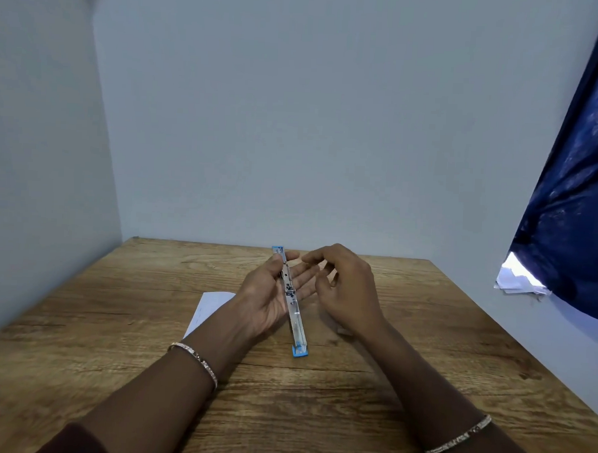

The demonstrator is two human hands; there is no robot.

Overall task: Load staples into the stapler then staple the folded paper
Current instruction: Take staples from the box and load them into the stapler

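Note:
A blue and silver stapler (295,315) lies swung fully open in one long line, its metal channel facing up. My left hand (270,293) is palm up under its middle, thumb against its left side, fingers stretched out beneath it. My right hand (343,286) hovers just to the right of the stapler, fingers loosely curled, fingertips close to the channel; whether they pinch staples is too small to tell. The folded white paper (206,308) lies on the table behind my left wrist, partly hidden by it.
The wooden table (115,321) stands in a corner between pale walls. A dark blue curtain (572,204) hangs at the right, with a bright window gap below it. A small pale object (342,331) lies on the table under my right wrist.

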